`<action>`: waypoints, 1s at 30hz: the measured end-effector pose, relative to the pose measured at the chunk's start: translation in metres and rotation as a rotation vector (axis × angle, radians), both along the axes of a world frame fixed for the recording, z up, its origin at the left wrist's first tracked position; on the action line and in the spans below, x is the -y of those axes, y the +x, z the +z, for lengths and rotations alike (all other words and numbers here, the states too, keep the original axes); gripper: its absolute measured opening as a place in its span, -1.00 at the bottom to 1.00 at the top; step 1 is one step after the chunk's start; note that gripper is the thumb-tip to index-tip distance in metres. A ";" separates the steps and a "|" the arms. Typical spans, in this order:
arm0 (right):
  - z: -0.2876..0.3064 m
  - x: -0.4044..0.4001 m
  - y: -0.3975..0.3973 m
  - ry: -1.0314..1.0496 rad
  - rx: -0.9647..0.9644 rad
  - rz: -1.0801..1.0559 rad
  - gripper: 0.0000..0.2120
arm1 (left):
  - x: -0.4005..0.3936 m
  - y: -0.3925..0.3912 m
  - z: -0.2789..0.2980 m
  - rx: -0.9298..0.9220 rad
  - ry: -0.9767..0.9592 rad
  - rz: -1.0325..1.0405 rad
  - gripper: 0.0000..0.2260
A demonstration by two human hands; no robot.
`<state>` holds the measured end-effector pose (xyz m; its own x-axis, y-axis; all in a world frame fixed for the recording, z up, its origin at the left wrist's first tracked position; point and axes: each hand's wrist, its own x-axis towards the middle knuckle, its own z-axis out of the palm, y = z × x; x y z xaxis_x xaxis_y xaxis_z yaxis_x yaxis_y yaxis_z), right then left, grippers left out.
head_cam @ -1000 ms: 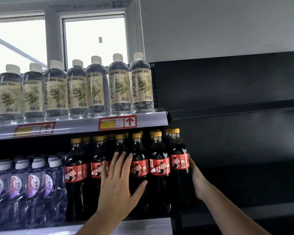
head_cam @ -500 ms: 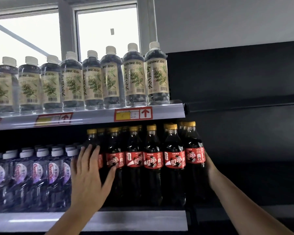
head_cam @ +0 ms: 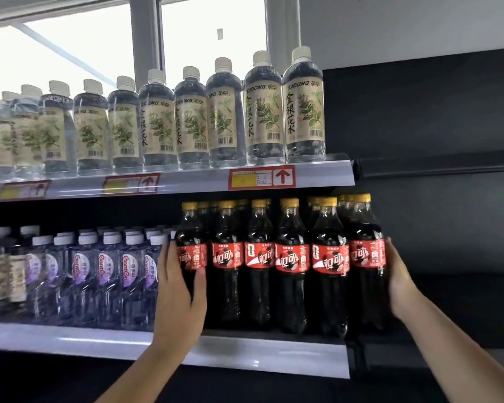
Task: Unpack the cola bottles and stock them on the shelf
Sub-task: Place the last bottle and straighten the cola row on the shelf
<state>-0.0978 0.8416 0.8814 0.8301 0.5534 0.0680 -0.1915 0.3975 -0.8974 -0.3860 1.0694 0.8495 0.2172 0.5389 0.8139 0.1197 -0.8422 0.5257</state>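
On the lower shelf (head_cam: 245,349), clear water bottles (head_cam: 108,274) with purple labels are seen at the left. Just right of them, the left hand (head_cam: 178,298) is laid against the leftmost cola bottle, thumb across its front, fingers tucked behind and mostly hidden. The cola bottles (head_cam: 291,263) are stood upright in a tight front row, more behind. At the far right, the right hand (head_cam: 399,280) is pressed flat on the rightmost bottle's side. Above, the upper shelf (head_cam: 317,173) is lined with herbal drink bottles (head_cam: 262,112).
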 end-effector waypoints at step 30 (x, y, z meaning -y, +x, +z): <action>-0.052 0.028 -0.121 -0.583 0.746 -0.620 -0.17 | -0.020 -0.037 -0.005 -0.238 -0.052 0.077 -0.65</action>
<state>-0.2189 0.8140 0.8296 0.8326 0.1698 0.5271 0.5536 -0.2785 -0.7848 -0.4233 1.0890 0.8449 0.3564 0.6012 0.7152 0.3080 -0.7983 0.5176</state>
